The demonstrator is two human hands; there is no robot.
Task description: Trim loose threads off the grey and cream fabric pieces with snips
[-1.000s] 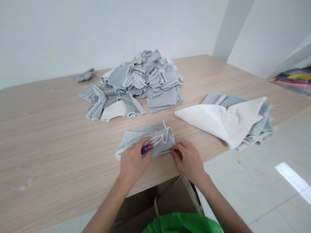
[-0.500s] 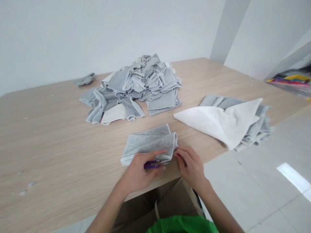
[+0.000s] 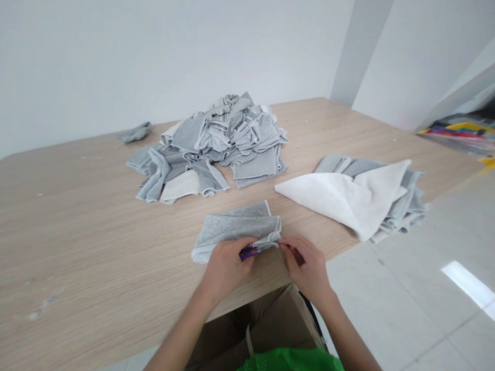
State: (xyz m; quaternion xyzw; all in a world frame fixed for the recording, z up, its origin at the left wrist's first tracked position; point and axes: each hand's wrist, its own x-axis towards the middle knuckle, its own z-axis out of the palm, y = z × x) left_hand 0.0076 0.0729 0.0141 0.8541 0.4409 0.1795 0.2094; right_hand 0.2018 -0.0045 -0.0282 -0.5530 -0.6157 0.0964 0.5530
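Observation:
A folded grey cloth (image 3: 235, 226) with pale stitched edges lies near the table's front edge. My left hand (image 3: 229, 265) is closed around small purple-handled thread snips (image 3: 248, 252), whose tips point at the cloth's right end. The blades are mostly hidden by the fingers and fabric. At the cloth's right corner, my right hand (image 3: 307, 260) pinches its edge between thumb and fingertips; any loose thread there is too small to make out.
A heap of grey and whitish cloths (image 3: 216, 147) sits toward the back of the wooden table (image 3: 96, 221). To the right is a stack of grey cloths (image 3: 410, 198) with a white cloth (image 3: 340, 198) draped on top. A small grey piece (image 3: 135, 133) lies by the wall.
The snips in my left hand have closed up and moved toward the cloth's right edge. That edge now looks bunched between my hands. The view has shifted slightly.

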